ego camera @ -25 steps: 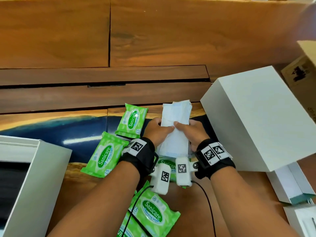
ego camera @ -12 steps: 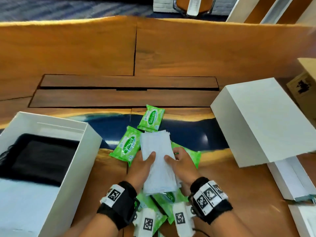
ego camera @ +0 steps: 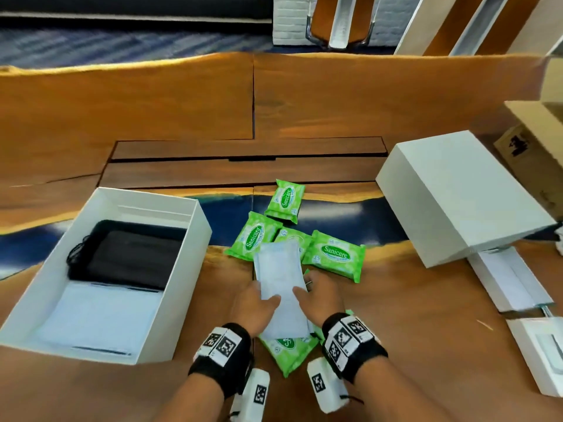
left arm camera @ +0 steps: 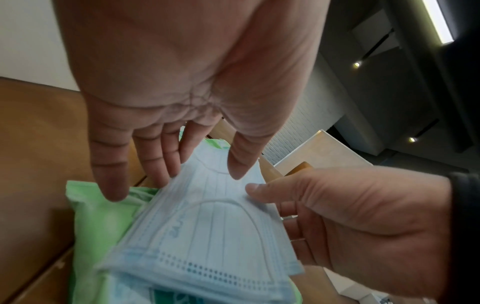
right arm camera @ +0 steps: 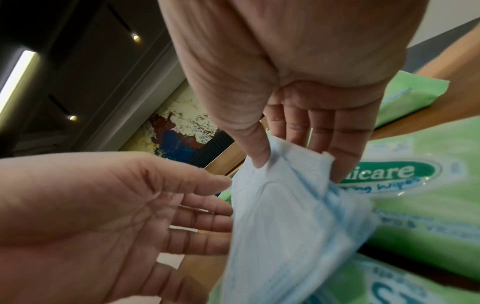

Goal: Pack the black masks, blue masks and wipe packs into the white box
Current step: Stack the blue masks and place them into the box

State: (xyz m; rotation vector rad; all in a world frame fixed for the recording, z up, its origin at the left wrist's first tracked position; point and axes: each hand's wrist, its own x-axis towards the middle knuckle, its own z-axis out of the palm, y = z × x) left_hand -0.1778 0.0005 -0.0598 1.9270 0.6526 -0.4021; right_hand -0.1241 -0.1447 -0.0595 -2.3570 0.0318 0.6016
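Observation:
Both my hands hold a stack of blue masks (ego camera: 278,278) above the table's middle. My left hand (ego camera: 259,306) pinches its left edge, thumb on top (left arm camera: 236,168) and fingers underneath. My right hand (ego camera: 316,296) pinches the right edge with its thumb (right arm camera: 259,158) on top. The open white box (ego camera: 185,269) stands at the left and holds black masks (ego camera: 131,254) at its far end and blue masks (ego camera: 97,315) at its near end. Several green wipe packs (ego camera: 335,254) lie under and beyond the held stack, one (ego camera: 289,351) between my wrists.
A closed white box or lid (ego camera: 457,193) sits at the right, with a cardboard box (ego camera: 530,141) behind it. Small white boxes (ego camera: 511,281) lie along the right edge. Bare wood stretches across the far side of the table.
The view has tilted up and the open white box has come into sight at the left. My hands and the mask stack sit lower and nearer to me, with the stack lying flatter.

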